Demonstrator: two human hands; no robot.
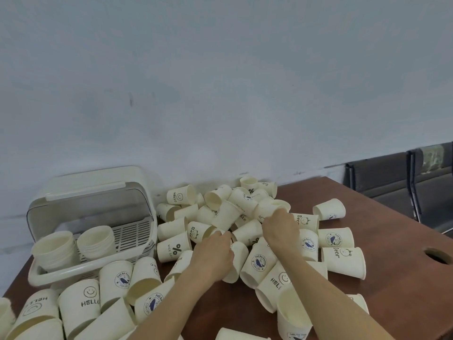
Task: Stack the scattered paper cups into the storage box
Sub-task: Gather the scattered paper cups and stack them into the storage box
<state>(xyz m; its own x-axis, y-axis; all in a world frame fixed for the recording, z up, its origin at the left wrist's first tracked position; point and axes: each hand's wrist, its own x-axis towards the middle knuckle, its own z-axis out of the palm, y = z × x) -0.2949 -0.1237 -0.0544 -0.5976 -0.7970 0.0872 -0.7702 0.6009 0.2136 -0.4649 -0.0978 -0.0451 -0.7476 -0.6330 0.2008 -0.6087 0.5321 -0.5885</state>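
The left hand [212,251] curls its fingers around the rim of a cream paper cup [211,232] lying on its side in the heap. The right hand [282,224] reaches further back and grips another cream paper cup [266,209] near the top of the heap. Lots of white paper cups [175,249] with little drawings lie scattered over the brown wooden table [392,285]. The white plastic storage box [137,241] sits at the left with its lid up. Two stacks of cups [96,240] stand inside it.
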